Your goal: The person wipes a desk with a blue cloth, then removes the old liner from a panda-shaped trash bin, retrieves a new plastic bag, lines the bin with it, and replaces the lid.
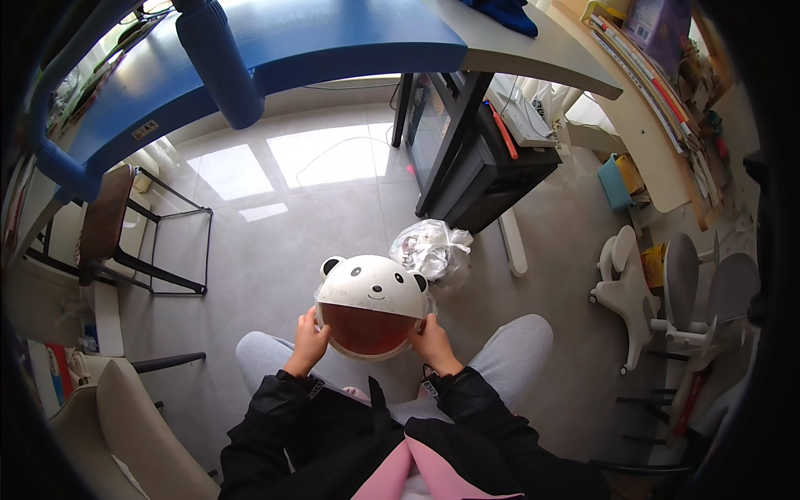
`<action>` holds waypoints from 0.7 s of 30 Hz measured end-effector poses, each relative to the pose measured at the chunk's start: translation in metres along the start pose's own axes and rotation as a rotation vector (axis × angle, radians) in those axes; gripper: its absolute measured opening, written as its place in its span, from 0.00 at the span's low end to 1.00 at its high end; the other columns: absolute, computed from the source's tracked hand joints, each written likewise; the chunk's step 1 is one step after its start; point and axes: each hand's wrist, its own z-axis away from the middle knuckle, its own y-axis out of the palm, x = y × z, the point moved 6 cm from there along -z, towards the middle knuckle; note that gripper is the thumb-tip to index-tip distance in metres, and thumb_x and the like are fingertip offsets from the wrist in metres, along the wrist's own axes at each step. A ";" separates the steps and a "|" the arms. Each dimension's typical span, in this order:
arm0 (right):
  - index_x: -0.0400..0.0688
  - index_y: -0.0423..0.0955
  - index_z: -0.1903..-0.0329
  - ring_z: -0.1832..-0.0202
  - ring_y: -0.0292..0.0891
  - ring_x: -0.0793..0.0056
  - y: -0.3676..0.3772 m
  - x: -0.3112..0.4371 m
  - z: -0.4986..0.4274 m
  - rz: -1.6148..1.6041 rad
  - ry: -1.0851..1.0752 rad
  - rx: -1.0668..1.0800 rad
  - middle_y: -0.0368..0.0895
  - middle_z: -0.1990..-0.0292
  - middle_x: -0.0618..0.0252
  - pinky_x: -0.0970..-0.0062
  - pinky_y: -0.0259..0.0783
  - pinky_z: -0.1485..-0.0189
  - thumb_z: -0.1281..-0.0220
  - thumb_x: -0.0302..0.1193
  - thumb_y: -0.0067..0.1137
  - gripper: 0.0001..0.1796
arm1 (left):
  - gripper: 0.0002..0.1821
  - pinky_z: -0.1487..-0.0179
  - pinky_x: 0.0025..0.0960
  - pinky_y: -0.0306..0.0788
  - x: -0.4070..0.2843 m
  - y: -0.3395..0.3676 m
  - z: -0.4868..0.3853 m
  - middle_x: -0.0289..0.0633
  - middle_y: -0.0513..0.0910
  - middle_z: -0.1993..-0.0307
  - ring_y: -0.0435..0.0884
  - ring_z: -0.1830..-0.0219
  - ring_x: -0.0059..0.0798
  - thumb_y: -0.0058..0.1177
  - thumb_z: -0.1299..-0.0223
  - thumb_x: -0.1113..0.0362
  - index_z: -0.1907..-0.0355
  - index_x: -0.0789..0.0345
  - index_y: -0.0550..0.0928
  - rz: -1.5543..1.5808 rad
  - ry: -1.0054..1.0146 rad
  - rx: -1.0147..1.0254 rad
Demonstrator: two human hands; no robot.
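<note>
A round white plastic bin [350, 289] with a panda face, black-lined ears and a reddish-brown front opening or panel [369, 328] is between my legs. My left hand [310, 340] grips its left rim, thumb on the front. On the opposite rim, my right hand [433, 344] has hold of the right side. A clear plastic bag [434, 253], knotted and stuffed with white crumpled material, rests on the floor just behind the bin's right ear. What lies inside the bin cannot be made out.
Ahead spans a blue-edged desk [350, 56]. A black computer tower [481, 169] stands beneath its right side. To the left are a dark stool [109, 219] and a beige chair [125, 425]. A white wheeled chair base [625, 294] is at right on the grey tile floor [300, 244].
</note>
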 end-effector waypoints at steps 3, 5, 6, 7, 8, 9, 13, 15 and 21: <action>0.38 0.65 0.60 0.62 0.78 0.39 -0.005 0.002 0.001 0.039 -0.009 -0.026 0.80 0.68 0.42 0.52 0.72 0.60 0.43 0.39 0.60 0.19 | 0.28 0.56 0.36 0.74 0.000 0.003 0.000 0.52 0.71 0.56 0.76 0.64 0.40 0.55 0.45 0.65 0.39 0.65 0.71 -0.058 -0.046 0.009; 0.38 0.64 0.60 0.62 0.77 0.38 -0.010 0.007 0.001 0.114 -0.107 -0.083 0.80 0.68 0.41 0.52 0.72 0.60 0.43 0.38 0.60 0.19 | 0.28 0.55 0.35 0.73 0.000 0.006 0.001 0.53 0.71 0.56 0.76 0.63 0.39 0.55 0.44 0.65 0.38 0.64 0.70 -0.013 -0.052 0.028; 0.38 0.64 0.60 0.62 0.77 0.39 -0.008 0.001 -0.001 0.110 -0.047 -0.039 0.80 0.68 0.41 0.52 0.72 0.61 0.42 0.38 0.60 0.19 | 0.29 0.55 0.35 0.73 -0.001 0.006 0.002 0.53 0.71 0.55 0.76 0.63 0.39 0.55 0.44 0.65 0.38 0.64 0.70 0.018 -0.025 0.016; 0.38 0.64 0.60 0.62 0.77 0.39 -0.005 -0.003 -0.002 0.113 -0.037 -0.004 0.80 0.67 0.41 0.53 0.72 0.61 0.42 0.38 0.60 0.19 | 0.29 0.57 0.35 0.74 0.000 0.008 0.003 0.53 0.72 0.56 0.77 0.64 0.39 0.55 0.43 0.66 0.36 0.64 0.68 -0.048 -0.004 0.021; 0.38 0.64 0.61 0.62 0.78 0.40 -0.004 -0.008 -0.005 0.157 -0.025 0.012 0.79 0.67 0.41 0.53 0.72 0.61 0.41 0.38 0.60 0.19 | 0.30 0.59 0.34 0.74 -0.001 0.008 0.003 0.54 0.73 0.57 0.78 0.65 0.39 0.55 0.42 0.66 0.35 0.63 0.67 -0.102 0.057 -0.002; 0.37 0.64 0.60 0.65 0.78 0.50 0.000 -0.014 -0.008 0.057 -0.013 0.060 0.79 0.68 0.45 0.58 0.73 0.64 0.40 0.37 0.60 0.18 | 0.31 0.61 0.34 0.75 -0.002 0.008 0.002 0.54 0.74 0.58 0.79 0.66 0.39 0.55 0.42 0.67 0.34 0.63 0.66 -0.153 0.118 -0.018; 0.38 0.64 0.59 0.71 0.79 0.72 0.015 -0.034 -0.015 -0.112 0.089 0.185 0.79 0.69 0.57 0.70 0.74 0.69 0.36 0.35 0.59 0.16 | 0.33 0.68 0.31 0.75 0.033 0.023 -0.002 0.49 0.78 0.63 0.81 0.69 0.34 0.54 0.37 0.66 0.30 0.61 0.60 0.169 -0.282 0.261; 0.37 0.65 0.57 0.68 0.79 0.67 0.013 -0.036 -0.018 -0.101 0.099 0.242 0.79 0.68 0.54 0.68 0.74 0.66 0.36 0.37 0.59 0.18 | 0.34 0.70 0.30 0.76 0.039 0.028 -0.004 0.46 0.79 0.65 0.82 0.69 0.31 0.53 0.35 0.66 0.29 0.60 0.58 0.362 -0.403 0.317; 0.38 0.64 0.63 0.82 0.74 0.77 -0.070 -0.009 -0.069 -0.134 0.028 -0.032 0.75 0.78 0.61 0.75 0.71 0.80 0.40 0.41 0.63 0.21 | 0.24 0.57 0.33 0.82 0.032 0.022 -0.002 0.48 0.77 0.58 0.84 0.62 0.34 0.54 0.33 0.61 0.44 0.68 0.61 0.459 -0.518 0.401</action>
